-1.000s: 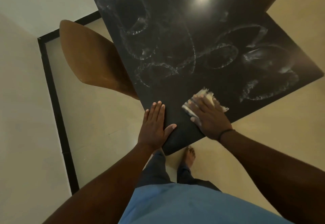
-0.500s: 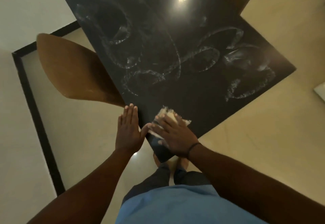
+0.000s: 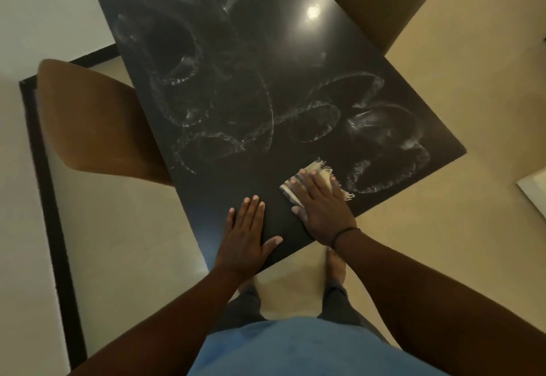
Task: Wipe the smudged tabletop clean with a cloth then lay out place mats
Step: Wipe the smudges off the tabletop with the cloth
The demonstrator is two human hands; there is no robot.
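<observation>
Smudged tabletop (image 3: 260,86): cloth (image 3: 320,172) lies flat beneath right hand (image 3: 322,207).

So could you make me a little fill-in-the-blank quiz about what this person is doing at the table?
1. The right hand presses a pale fringed ____ flat on the black tabletop.
2. The left hand lies flat on the table's near ____.
3. White ____ loop across most of the dark surface.
4. Two brown ____ stand at the table.

Missing words: cloth; corner; smudges; chairs
</observation>
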